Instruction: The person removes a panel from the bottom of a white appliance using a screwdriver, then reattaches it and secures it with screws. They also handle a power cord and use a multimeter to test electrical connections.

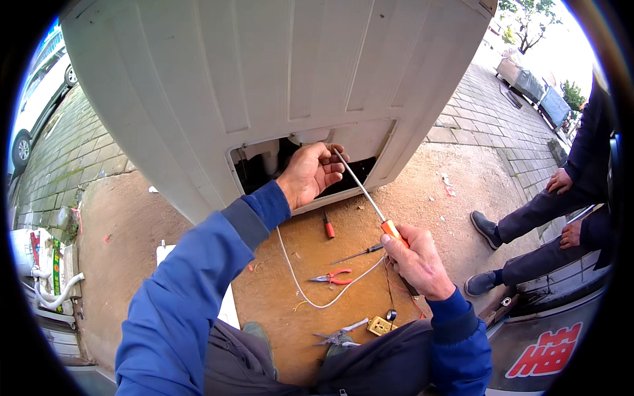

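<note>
The white metal appliance cabinet (277,66) has a rectangular opening near its bottom edge, with pale plastic parts (269,157) inside. My left hand (308,173) is raised in front of the opening, thumb and forefinger closed at the tip of a long screwdriver (360,186); anything small held there is too tiny to make out. My right hand (419,261) grips its orange handle. Below lie a red-handled small screwdriver (329,226), a thin dark screwdriver (360,253), red-handled pliers (333,277), a looping white cable (314,305), silver pliers (340,336) and a gold socket plate (382,325).
Two people in dark clothes (568,204) are close at the right, hands near their knees. A white car (30,132) stands on paving at the left. A white machine with hoses (46,264) is at lower left, a red-lettered panel (541,350) at lower right, covered carts (531,86) behind.
</note>
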Available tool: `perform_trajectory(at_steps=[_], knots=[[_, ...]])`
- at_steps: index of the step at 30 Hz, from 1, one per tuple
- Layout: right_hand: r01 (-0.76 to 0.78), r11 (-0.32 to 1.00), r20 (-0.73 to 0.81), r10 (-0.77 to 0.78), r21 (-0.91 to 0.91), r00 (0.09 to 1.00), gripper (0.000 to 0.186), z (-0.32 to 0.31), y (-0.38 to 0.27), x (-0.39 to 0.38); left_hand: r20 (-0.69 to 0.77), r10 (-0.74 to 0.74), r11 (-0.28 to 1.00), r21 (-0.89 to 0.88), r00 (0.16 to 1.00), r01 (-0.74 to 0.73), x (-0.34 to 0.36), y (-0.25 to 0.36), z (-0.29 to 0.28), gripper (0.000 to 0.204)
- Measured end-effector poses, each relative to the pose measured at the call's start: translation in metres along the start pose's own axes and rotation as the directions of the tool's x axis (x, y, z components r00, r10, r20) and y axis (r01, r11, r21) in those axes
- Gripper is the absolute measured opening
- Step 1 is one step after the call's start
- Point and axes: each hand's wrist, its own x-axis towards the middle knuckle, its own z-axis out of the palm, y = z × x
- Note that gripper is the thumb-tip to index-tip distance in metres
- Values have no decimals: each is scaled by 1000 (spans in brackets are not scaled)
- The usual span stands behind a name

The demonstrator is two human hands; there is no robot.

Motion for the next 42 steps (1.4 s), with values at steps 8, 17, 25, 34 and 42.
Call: perform_trajectory(at_steps=[8,17,25,34,42], knots=[[-21,971,161,-19,239,987,33,39,-15,12,75,89,996,-11,993,-88,-52,37,-30,22],[-126,925,197,57,360,979,29,54,-36,16,19,120,993,1,993,-120,-45,43,-35,18],[-180,877,247,72,446,966,27,56,-34,17,89,106,994,-4,990,-106,-44,46,-43,19],[-225,845,275,97,486,957,29,58,-34,16,59,108,994,7,992,-109,-39,46,-42,18],[-317,770,355,126,554,926,30,55,-38,16,24,124,991,38,992,-125,-38,46,-39,17]])
